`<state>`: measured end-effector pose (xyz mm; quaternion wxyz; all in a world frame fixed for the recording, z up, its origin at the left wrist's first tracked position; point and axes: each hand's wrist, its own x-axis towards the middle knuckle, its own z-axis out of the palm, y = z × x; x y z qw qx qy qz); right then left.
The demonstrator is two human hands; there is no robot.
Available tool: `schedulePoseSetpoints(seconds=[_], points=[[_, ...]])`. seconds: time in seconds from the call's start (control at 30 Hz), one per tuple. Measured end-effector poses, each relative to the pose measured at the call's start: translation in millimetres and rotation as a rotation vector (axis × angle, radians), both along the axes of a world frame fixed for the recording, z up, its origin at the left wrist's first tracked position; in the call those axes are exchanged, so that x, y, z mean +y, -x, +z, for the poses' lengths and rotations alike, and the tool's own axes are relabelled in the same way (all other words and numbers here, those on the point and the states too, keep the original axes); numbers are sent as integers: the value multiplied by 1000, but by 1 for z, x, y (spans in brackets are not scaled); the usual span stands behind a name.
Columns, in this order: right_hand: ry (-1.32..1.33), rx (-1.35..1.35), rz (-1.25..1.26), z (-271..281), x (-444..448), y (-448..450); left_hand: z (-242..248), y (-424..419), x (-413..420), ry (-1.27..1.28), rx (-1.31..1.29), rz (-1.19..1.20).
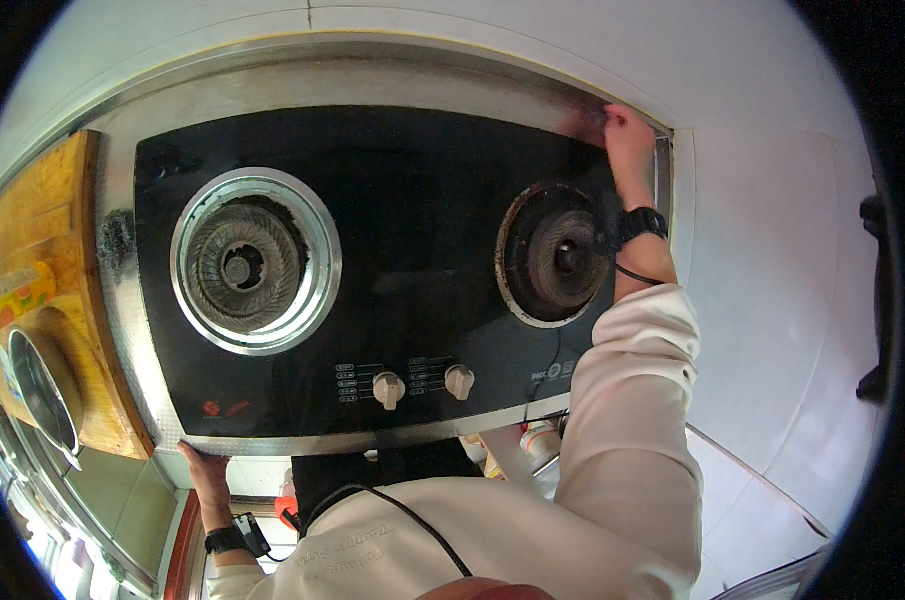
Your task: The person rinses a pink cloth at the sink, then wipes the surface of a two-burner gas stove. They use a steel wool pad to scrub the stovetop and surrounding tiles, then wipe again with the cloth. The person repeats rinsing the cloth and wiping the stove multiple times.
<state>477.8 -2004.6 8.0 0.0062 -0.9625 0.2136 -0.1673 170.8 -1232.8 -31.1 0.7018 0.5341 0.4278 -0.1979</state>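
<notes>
A black glass gas hob (415,225) is set into a stainless steel counter (392,79). My right hand (629,139) reaches to the back right corner and is curled down against the steel beside the glass. Whether it holds anything is hidden. Under that wrist lies the dark right burner (565,259), partly covered by a wrist strap device. At the front left, my left hand (206,472) touches the counter's front edge, its thumb spread and some fingers out of sight. The left burner (246,274) sits inside a shiny metal ring. Two beige knobs (389,390) are near the front.
A wooden board (115,360) on the left bears a metal pan (44,390) and a yellow printed packet (17,296). Dark grime (115,240) marks the steel beside the hob. A pale wall (760,262) bounds the right side. A black cable (415,517) crosses my sweatshirt.
</notes>
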Motion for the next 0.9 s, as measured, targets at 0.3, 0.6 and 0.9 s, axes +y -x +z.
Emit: schedulePoseSetpoints(seconds=[0.3, 0.6, 0.9], points=[[-79, 173, -274, -32, -98, 21, 1, -2, 0, 34, -24, -23], [-61, 44, -71, -24, -58, 6, -5, 0, -2, 12, 4, 71], [-203, 151, 248, -11, 111, -41, -5, 1, -3, -89, -10, -26]])
